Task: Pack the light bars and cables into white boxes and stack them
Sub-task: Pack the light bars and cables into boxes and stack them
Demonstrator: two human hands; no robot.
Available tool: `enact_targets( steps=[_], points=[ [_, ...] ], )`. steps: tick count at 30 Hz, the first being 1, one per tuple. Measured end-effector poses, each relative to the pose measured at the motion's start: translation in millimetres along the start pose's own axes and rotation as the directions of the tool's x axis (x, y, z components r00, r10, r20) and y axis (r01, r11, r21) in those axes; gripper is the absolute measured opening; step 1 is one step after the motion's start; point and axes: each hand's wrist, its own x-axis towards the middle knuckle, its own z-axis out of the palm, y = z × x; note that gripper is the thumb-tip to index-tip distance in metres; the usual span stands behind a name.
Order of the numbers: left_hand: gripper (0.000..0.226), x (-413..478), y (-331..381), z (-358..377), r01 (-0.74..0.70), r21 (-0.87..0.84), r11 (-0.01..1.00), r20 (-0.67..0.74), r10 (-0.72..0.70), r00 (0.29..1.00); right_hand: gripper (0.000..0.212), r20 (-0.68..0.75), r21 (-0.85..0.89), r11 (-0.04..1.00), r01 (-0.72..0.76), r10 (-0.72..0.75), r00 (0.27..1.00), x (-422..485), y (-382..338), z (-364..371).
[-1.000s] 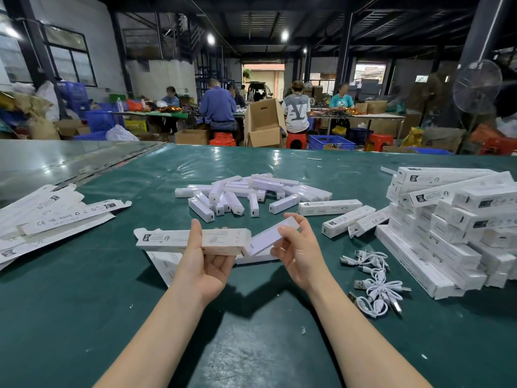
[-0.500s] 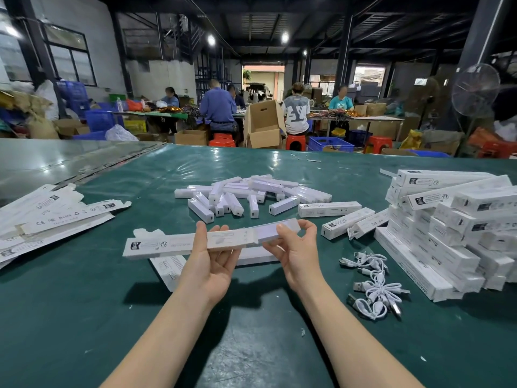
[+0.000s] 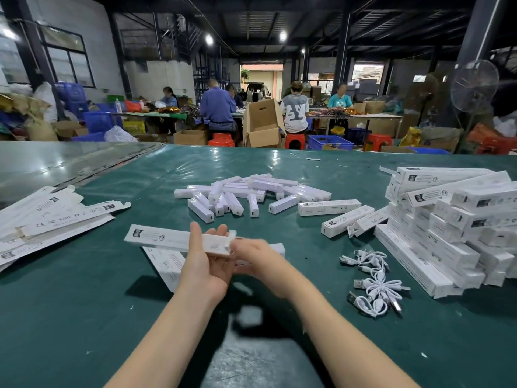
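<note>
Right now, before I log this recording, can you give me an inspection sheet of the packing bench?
surface: green mat, glossy
job's things: held box; light bars heaped at centre; packed boxes stacked at right; flat cartons at left
clutter: paper scraps on the far mat
grips: left grip holds the held box; right grip blurred at its right end, hold unclear
cables: USB cables loose, between the right arm and the stack
surroundings: workers seated at far tables; open cardboard carton; fan at right
</note>
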Motion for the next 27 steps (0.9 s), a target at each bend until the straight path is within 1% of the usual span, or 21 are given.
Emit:
enact_targets(
  steps=[1, 2, 3, 4, 5, 6, 7, 8, 9, 10, 11, 12, 13, 15, 17, 18, 19, 20, 22, 24, 27],
  points=[
    [0.030, 0, 0, 0, 0.006, 0.021, 1.000, 0.013, -0.006, 1.000, 0.025, -0.061, 0.036, 0.999, -0.022, 0.024, 0.998, -2, -5, -12],
    [0.028, 0, 1, 0, 0.011, 0.037, 0.999, 0.023, -0.012, 1.000, 0.019, -0.173, 0.052, 0.998, -0.023, 0.032, 0.984, -6, -10, -25],
    [0.026, 1, 3, 0, 0.011, 0.049, 0.999, 0.030, -0.012, 0.999, 0.017, -0.335, 0.004, 1.000, -0.031, 0.031, 0.942, -10, -14, -40],
    [0.025, 1, 4, 0, 0.008, 0.053, 0.999, 0.033, -0.010, 0.999, 0.021, -0.529, -0.118, 0.989, -0.089, 0.013, 0.848, -15, -17, -56],
    [0.024, 2, 5, 0, 0.004, 0.056, 0.998, 0.035, -0.006, 0.999, 0.023, -0.708, -0.297, 0.926, -0.234, -0.050, 0.705, -22, -16, -73],
    [0.023, 2, 5, 0, -0.001, 0.062, 0.998, 0.040, -0.001, 0.999, 0.021, -0.804, -0.442, 0.780, -0.444, -0.124, 0.582, -30, -15, -89],
    [0.023, 2, 4, 0, -0.008, 0.073, 0.997, 0.049, 0.004, 0.999, 0.022, -0.839, -0.499, 0.587, -0.638, -0.144, 0.524, -38, -12, -100],
    [0.023, 0, 2, 1, -0.012, 0.087, 0.996, 0.063, 0.007, 0.998, 0.025, -0.853, -0.507, 0.389, -0.769, -0.103, 0.511, -43, -8, -107],
    [0.022, -1, -1, 1, -0.018, 0.103, 0.995, 0.077, 0.010, 0.997, 0.028, -0.857, -0.505, 0.233, -0.831, -0.019, 0.515, -46, -3, -109],
    [0.022, -3, -3, 2, -0.025, 0.117, 0.993, 0.089, 0.015, 0.996, 0.031, -0.851, -0.511, 0.146, -0.847, 0.055, 0.522, -46, 2, -108],
    [0.022, -3, -4, 2, -0.034, 0.132, 0.991, 0.100, 0.021, 0.995, 0.033, -0.841, -0.525, 0.113, -0.843, 0.086, 0.535, -44, 6, -106],
    [0.022, -4, -5, 2, -0.045, 0.144, 0.989, 0.110, 0.029, 0.993, 0.034, -0.828, -0.545, 0.118, -0.830, 0.080, 0.555, -42, 8, -104],
    [0.022, -4, -5, 2, -0.056, 0.152, 0.987, 0.119, 0.038, 0.992, 0.035, -0.815, -0.564, 0.153, -0.812, 0.053, 0.576, -40, 7, -103],
    [0.022, -4, -5, 2, -0.085, 0.163, 0.983, 0.123, 0.065, 0.990, 0.037, -0.777, -0.607, 0.289, -0.740, -0.018, 0.630, -36, 9, -104],
    [0.023, -4, -5, 2, -0.097, 0.197, 0.976, 0.113, 0.075, 0.991, 0.036, -0.682, -0.673, 0.438, -0.596, -0.055, 0.730, -33, 13, -100],
    [0.023, -4, -6, 3, -0.088, 0.213, 0.973, 0.106, 0.067, 0.992, 0.036, -0.611, -0.708, 0.490, -0.508, -0.066, 0.789, -31, 13, -94],
    [0.022, -4, -6, 3, -0.070, 0.221, 0.973, 0.097, 0.050, 0.994, 0.037, -0.539, -0.741, 0.515, -0.431, -0.073, 0.839, -28, 15, -88],
    [0.021, -3, -7, 3, -0.047, 0.214, 0.976, 0.090, 0.028, 0.996, 0.041, -0.481, -0.766, 0.521, -0.375, -0.079, 0.873, -25, 17, -83],
    [0.019, -4, -7, 4, -0.007, 0.167, 0.986, 0.087, -0.008, 0.996, 0.047, -0.438, -0.784, 0.529, -0.324, -0.103, 0.893, -20, 20, -77],
    [0.018, -4, -6, 4, 0.010, 0.137, 0.991, 0.096, -0.024, 0.995, 0.046, -0.459, -0.765, 0.559, -0.320, -0.126, 0.879, -20, 23, -78],
    [0.017, -4, -4, 3, 0.023, 0.149, 0.989, 0.112, -0.039, 0.993, 0.043, -0.467, -0.734, 0.602, -0.315, -0.111, 0.877, -21, 26, -81]
  ],
)
